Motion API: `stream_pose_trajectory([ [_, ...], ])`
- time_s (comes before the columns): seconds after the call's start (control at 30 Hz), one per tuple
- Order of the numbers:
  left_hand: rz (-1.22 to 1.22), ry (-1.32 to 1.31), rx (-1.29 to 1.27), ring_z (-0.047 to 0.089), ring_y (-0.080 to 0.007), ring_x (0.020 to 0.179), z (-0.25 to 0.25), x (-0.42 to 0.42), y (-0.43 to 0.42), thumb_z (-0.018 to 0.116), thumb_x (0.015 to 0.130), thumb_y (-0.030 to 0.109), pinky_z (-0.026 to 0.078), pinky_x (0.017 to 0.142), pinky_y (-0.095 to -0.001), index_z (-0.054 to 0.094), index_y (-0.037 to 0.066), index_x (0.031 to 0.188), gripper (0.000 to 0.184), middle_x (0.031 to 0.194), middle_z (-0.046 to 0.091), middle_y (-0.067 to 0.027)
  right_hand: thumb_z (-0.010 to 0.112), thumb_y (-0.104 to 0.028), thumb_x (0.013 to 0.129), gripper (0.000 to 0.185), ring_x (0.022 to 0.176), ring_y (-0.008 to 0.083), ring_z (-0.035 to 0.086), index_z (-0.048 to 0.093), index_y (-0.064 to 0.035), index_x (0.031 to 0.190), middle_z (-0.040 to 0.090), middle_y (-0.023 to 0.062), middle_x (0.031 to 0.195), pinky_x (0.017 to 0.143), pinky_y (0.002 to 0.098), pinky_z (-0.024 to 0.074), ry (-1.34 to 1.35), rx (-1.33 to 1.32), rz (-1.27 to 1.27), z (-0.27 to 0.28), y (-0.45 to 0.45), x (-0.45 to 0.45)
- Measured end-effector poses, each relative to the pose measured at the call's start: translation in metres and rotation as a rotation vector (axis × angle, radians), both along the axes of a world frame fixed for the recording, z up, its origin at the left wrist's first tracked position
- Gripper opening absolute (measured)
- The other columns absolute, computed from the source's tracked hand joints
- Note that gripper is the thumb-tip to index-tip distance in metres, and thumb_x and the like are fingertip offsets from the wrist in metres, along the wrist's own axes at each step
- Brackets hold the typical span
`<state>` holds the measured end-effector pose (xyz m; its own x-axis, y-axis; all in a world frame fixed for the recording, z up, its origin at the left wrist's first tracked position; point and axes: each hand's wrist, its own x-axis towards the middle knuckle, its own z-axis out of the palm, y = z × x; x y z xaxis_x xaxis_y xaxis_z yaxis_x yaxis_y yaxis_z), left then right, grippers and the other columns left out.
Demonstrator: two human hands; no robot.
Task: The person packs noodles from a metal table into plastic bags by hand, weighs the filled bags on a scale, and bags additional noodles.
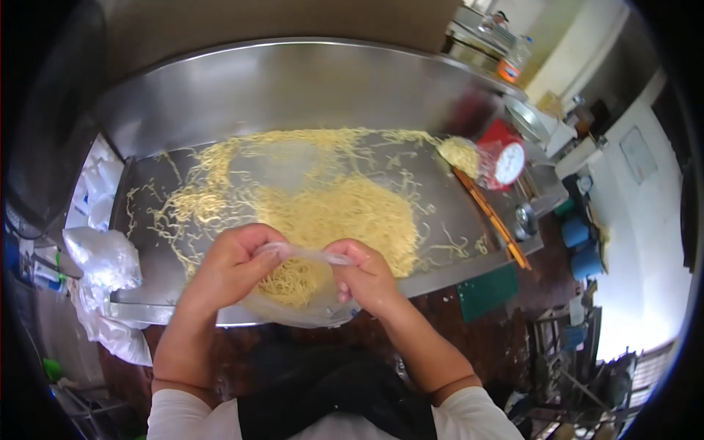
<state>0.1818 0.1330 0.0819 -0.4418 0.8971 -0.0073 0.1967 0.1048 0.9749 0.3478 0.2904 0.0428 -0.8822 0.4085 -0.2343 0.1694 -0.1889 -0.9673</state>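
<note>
A clear plastic bag (323,317) with yellow noodles (292,282) inside hangs between my two hands, over the front edge of the metal table. My left hand (246,260) pinches one side of the bag's mouth. Opposite it, my right hand (364,275) grips the other end, so the rim is drawn into a taut, narrow band. Just beyond the hands lies a broad heap of loose noodles (359,213) on the steel surface.
At the right stand a red dial scale (510,163), a bag of noodles (460,155) and long wooden sticks (491,216). Plastic bags (103,258) hang at the left corner. A raised steel wall (293,92) closes the back; scattered noodles (198,202) lie left.
</note>
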Motion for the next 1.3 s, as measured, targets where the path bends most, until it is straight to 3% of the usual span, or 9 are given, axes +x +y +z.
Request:
stream_pose_trajectory([
  [0.1, -0.109, 0.528, -0.398, 0.053, -0.0119, 0.061, 0.037, 0.051, 0.03, 0.065, 0.084, 0.022, 0.044, 0.059, -0.0278, 0.065, 0.006, 0.102, 0.024, 0.064, 0.055, -0.0065, 0.047, -0.002, 0.087, 0.016, 0.05, 0.0048, 0.047, 0.058, -0.005, 0.098, 0.05, -0.0017, 0.068, 0.047, 0.0213, 0.041, 0.106, -0.137, -0.052, 0.023, 0.023, 0.073],
  [0.3, -0.282, 0.762, -0.264, 0.056, -0.0129, 0.058, -0.06, 0.109, 0.111, 0.059, 0.086, 0.019, 0.047, 0.056, -0.0288, 0.064, 0.006, 0.11, 0.027, 0.062, 0.055, -0.0076, 0.044, 0.002, 0.081, 0.017, 0.049, 0.0058, 0.047, 0.055, -0.0058, 0.091, 0.048, -0.0009, 0.062, 0.046, 0.0218, 0.0383, 0.214, -0.052, -0.076, 0.035, 0.068, 0.171],
  [0.4, -0.287, -0.06, -0.425, 0.056, -0.01, 0.06, -0.045, 0.143, 0.153, 0.05, 0.091, 0.01, 0.048, 0.056, -0.0248, 0.062, 0.004, 0.115, 0.028, 0.066, 0.058, -0.0045, 0.044, 0.003, 0.081, 0.017, 0.048, 0.0066, 0.047, 0.054, -0.0054, 0.091, 0.048, -0.0002, 0.062, 0.045, 0.0222, 0.0383, 0.22, -0.059, -0.273, 0.037, 0.108, 0.208],
  [0.53, -0.323, -0.2, -0.078, 0.056, -0.0092, 0.059, -0.037, 0.149, 0.211, 0.041, 0.091, 0.002, 0.048, 0.057, -0.0226, 0.06, -0.001, 0.117, 0.032, 0.074, 0.061, -0.0037, 0.046, 0.004, 0.081, 0.014, 0.048, 0.009, 0.047, 0.053, -0.0046, 0.089, 0.048, 0.0011, 0.061, 0.044, 0.0242, 0.0394, 0.236, -0.059, -0.449, 0.059, 0.15, 0.249],
  [0.8, -0.445, -0.515, 0.433, 0.059, -0.0138, 0.059, 0.039, 0.167, 0.324, 0.049, 0.098, 0.017, 0.049, 0.055, -0.0258, 0.055, 0.001, 0.092, 0.018, 0.076, 0.058, -0.0051, 0.055, 0.002, 0.085, 0.011, 0.046, 0.0096, 0.049, 0.055, -0.0013, 0.096, 0.051, 0.0029, 0.062, 0.042, 0.0235, 0.0391, 0.291, 0.133, -0.63, 0.112, 0.232, 0.278],
  [0.93, -0.424, -0.472, 0.548, 0.058, -0.0127, 0.056, 0.087, 0.18, 0.378, 0.05, 0.098, 0.018, 0.049, 0.053, -0.0253, 0.053, 0.002, 0.092, 0.017, 0.076, 0.057, -0.0044, 0.056, -0.001, 0.086, 0.028, 0.048, 0.0075, 0.049, 0.055, 0.0008, 0.114, 0.052, -0.0018, 0.06, 0.046, 0.0216, 0.0398, 0.148, 0.454, -0.724, 0.14, 0.283, 0.276],
  [1.0, -0.352, -0.436, 0.548, 0.058, -0.012, 0.055, 0.103, 0.19, 0.405, 0.05, 0.098, 0.019, 0.048, 0.052, -0.025, 0.053, 0.002, 0.091, 0.018, 0.076, 0.057, -0.0041, 0.054, -0.003, 0.087, 0.029, 0.052, 0.0077, 0.052, 0.055, 0.0002, 0.116, 0.054, -0.001, 0.063, 0.049, 0.022, 0.0415, -0.188, 0.81, -0.546, 0.127, 0.333, 0.287],
  [1.13, -0.271, -0.308, 0.593, 0.055, -0.0125, 0.05, 0.104, 0.208, 0.465, 0.051, 0.097, 0.024, 0.048, 0.047, -0.0267, 0.053, 0.005, 0.091, 0.02, 0.072, 0.056, -0.0025, 0.051, -0.009, 0.088, 0.019, 0.057, 0.0086, 0.057, 0.056, -0.0036, 0.106, 0.057, 0.0003, 0.068, 0.052, 0.0223, 0.0423, -0.087, 0.456, -0.438, 0.099, 0.419, 0.28],
  [1.3, -0.053, -0.263, 0.653, 0.056, -0.0133, 0.051, 0.142, 0.201, 0.535, 0.052, 0.096, 0.026, 0.049, 0.05, -0.0273, 0.056, 0.006, 0.089, 0.022, 0.072, 0.057, -0.0018, 0.048, -0.008, 0.085, 0.008, 0.055, 0.013, 0.06, 0.053, -0.0083, 0.091, 0.058, 0.0019, 0.066, 0.05, 0.023, 0.0425, 0.213, 0.384, -0.495, 0.157, 0.504, 0.272],
])
